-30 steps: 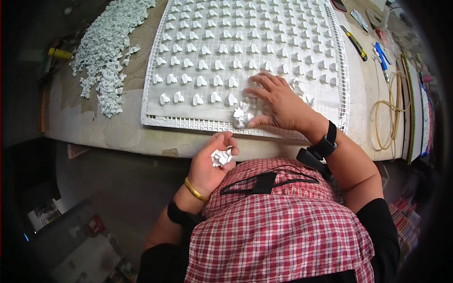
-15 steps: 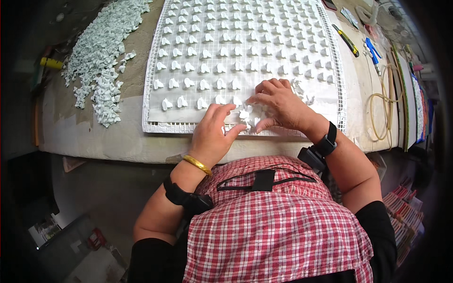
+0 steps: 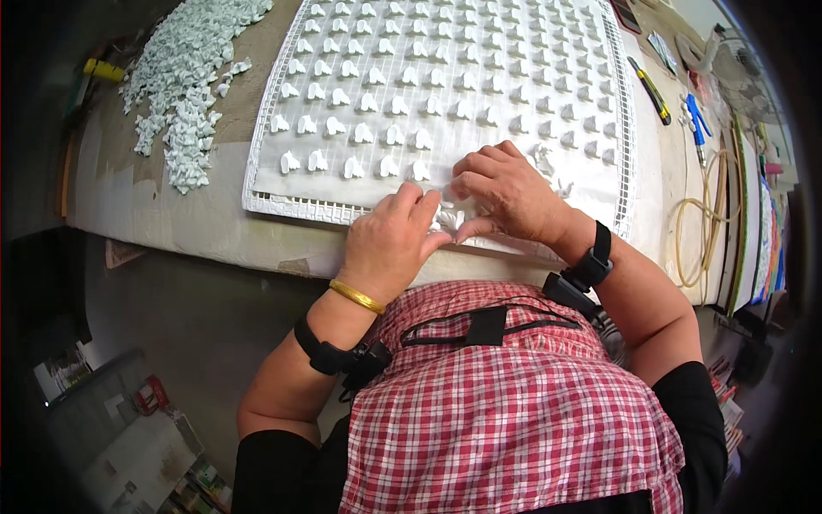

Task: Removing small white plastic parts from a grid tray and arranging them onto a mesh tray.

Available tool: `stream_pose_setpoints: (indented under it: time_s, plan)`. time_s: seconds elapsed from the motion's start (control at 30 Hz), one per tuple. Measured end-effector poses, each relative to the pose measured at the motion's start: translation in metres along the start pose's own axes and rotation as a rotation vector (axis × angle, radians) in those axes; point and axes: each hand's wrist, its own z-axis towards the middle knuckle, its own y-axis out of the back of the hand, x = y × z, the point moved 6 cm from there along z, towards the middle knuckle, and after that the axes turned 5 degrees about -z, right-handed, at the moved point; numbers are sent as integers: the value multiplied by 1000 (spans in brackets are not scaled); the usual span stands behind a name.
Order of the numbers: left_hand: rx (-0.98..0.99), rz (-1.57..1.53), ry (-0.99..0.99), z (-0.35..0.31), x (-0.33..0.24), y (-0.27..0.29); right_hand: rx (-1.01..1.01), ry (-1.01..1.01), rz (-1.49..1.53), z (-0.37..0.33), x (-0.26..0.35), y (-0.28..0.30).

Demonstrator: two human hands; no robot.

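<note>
My left hand and my right hand curl toward each other at the near edge of a white grid tray. Between them lies a cluster of small white moulded pieces, cupped by the fingers and thumbs of both hands; which single pieces they touch is partly hidden. Pale sheeting covers the tray, and rows of similar white pieces stand spaced out on it. A few loose pieces lie bunched beside my right knuckles.
A large heap of the same pieces lies on the table at left, near a yellow-handled tool. To the right are a yellow-black utility knife, a blue air gun, a coiled hose and upright boards.
Both hands have drawn closer together around the cluster, with the left thumb now near the right. The whole view has shifted and turned slightly, so the tray appears higher and rotated.
</note>
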Motion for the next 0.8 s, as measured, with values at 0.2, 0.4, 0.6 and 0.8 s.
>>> stream_pose_setpoints:
  time_s: [0.2,0.4,0.6,0.8]
  plan:
    - [-19,-46,-33,-5,-2,-7,58,39,28,1,10,-2]
    - [-55,-168,-60,-10,4,-12,98,31,74,-4,13,-1]
    - [-140,-229,-70,-13,10,-13,79,25,38,2,16,-6]
    - [-132,-299,-84,-10,13,-14,126,-64,-29,8,20,-12]
